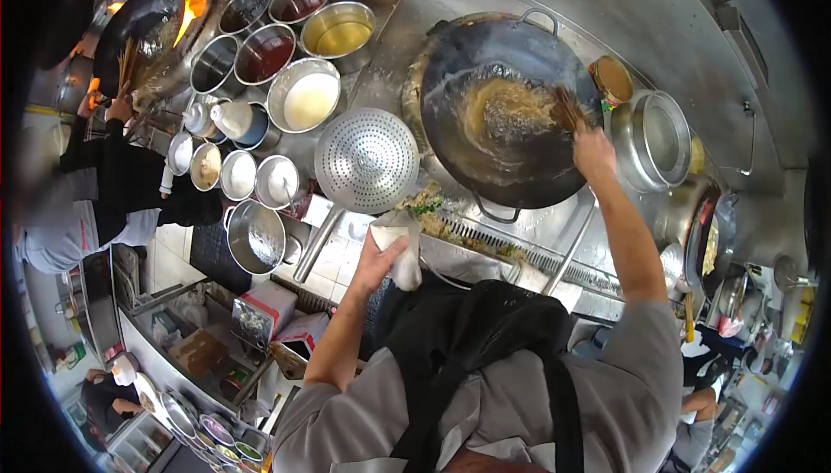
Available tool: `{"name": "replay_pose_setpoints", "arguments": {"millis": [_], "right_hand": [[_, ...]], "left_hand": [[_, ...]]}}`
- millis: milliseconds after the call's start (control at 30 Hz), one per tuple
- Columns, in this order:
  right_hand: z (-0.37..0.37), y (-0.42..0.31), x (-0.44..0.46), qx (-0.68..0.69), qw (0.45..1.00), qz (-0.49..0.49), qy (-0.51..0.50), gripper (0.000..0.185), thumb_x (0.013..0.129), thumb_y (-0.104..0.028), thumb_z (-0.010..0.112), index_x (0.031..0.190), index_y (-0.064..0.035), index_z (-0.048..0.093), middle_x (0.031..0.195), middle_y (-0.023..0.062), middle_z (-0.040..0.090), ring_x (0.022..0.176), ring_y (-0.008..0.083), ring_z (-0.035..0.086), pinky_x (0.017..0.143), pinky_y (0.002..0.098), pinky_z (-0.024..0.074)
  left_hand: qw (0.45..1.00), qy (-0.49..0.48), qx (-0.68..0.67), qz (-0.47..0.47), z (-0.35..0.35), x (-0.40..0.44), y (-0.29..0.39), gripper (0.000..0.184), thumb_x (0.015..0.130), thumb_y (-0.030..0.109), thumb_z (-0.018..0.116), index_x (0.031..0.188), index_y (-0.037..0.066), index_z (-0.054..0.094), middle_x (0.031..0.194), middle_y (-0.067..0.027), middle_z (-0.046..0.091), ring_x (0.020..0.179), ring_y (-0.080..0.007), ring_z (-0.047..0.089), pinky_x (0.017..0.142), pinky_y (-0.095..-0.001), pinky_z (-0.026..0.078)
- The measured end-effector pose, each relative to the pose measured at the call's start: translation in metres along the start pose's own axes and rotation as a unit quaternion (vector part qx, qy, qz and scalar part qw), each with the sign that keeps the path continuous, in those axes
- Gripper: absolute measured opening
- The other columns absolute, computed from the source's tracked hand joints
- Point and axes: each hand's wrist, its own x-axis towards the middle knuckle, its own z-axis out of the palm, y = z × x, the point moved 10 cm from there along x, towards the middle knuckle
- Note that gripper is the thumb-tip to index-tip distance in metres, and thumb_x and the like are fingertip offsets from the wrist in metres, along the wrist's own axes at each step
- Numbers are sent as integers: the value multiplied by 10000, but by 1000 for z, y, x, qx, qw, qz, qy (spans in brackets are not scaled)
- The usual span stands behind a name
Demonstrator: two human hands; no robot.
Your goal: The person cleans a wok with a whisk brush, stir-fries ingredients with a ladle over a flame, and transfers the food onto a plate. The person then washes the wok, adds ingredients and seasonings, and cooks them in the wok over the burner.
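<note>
"Where is the brush (567, 111) clamped?"
"Upper right, at the wok (450, 66), by the right hand (595, 153); a cloth (405, 272) is clutched by the left hand (377, 258)."
"Risk?"
"Scalding could be caused by splashed liquid (509, 116)."

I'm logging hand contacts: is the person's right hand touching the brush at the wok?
Touching. The head view shows the right hand closed around the upper end of the brush, with no gap between.

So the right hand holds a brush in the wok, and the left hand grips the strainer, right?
No: the head view shows the left hand gripping a cloth, not the strainer. The right hand does hold a brush in the wok.
</note>
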Motion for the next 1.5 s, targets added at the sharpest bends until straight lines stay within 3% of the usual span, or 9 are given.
{"name": "replay_pose_setpoints", "arguments": {"millis": [300, 467, 600, 700, 800, 1000, 1133, 1433, 1500], "right_hand": [[1, -165, -25, 272, 957, -96, -11, 540, 928, -351, 642, 1372, -75, 509, 1048, 309, 692, 1005, 469, 679, 925, 535, 542], [17, -79, -88, 247, 906, -294, -177, 615, 832, -427, 668, 1366, -124, 623, 1258, 190, 686, 1146, 411, 654, 997, 479, 527], [-7, 21, 9, -11, 968, -114, -225, 384, 839, -249, 649, 1167, -76, 748, 1273, 187, 688, 1118, 339, 696, 931, 460, 570], [-9, -42, 55, 100, 994, -32, 12, 294, 925, -197, 579, 1157, -45, 676, 1085, 244, 719, 959, 412, 728, 809, 484, 599], [14, -144, 14, 213, 974, -79, -11, 433, 954, -258, 571, 1328, -50, 502, 1133, 281, 646, 1043, 440, 679, 899, 513, 560], [2, -98, -97, 110, 958, -189, -188, 469, 858, -294, 677, 1291, -122, 619, 1048, 229, 715, 1024, 404, 702, 881, 522, 572], [-8, -10, 20, 62, 995, -68, -32, 416, 850, -199, 686, 1230, -39, 635, 1108, 229, 704, 1024, 393, 705, 926, 511, 560], [28, -190, -17, 384, 882, -273, 3, 843, 858, -390, 718, 1530, -25, 364, 1216, 330, 651, 1039, 447, 693, 904, 490, 561], [-8, -158, -79, 445, 829, -224, -255, 916, 837, -468, 732, 1550, -30, 360, 1245, 323, 640, 949, 402, 723, 837, 438, 579]], "left_hand": [[935, -169, -263, -168, 153, 4, 8, 724, 1034, 634, 328, 1468, 56, 366, 1326, -203, 575, 1145, -446, 649, 928, -562, 574], [930, -161, -268, -195, 219, 11, 10, 518, 1059, 446, 503, 1417, 89, 393, 1286, -130, 571, 1166, -350, 615, 971, -559, 541], [964, -89, -210, -139, 223, 45, -9, 352, 1037, 206, 602, 1337, 84, 465, 1228, -89, 589, 1110, -258, 619, 908, -483, 566], [969, -75, -191, -138, 223, 48, -11, 288, 1003, 135, 608, 1268, 69, 516, 1174, -79, 616, 1075, -234, 633, 880, -452, 575], [975, -92, -169, -108, 220, 56, -16, 270, 979, 99, 607, 1236, 56, 538, 1117, -80, 633, 1037, -228, 645, 847, -441, 580], [977, -90, -182, -59, 210, 53, -10, 302, 986, 126, 627, 1260, 47, 530, 1117, -67, 629, 1021, -196, 643, 844, -407, 574], [969, -135, -198, -58, 213, 50, -1, 355, 992, 148, 646, 1303, 44, 511, 1161, -57, 620, 1049, -182, 629, 880, -373, 554], [972, -138, -185, -51, 210, 51, -4, 421, 1016, 264, 651, 1350, 73, 480, 1202, -48, 621, 1027, -187, 650, 817, -392, 578], [969, -142, -160, -124, 206, 30, 13, 452, 1025, 309, 635, 1383, 99, 456, 1231, -45, 619, 1052, -191, 652, 783, -403, 590]]}}
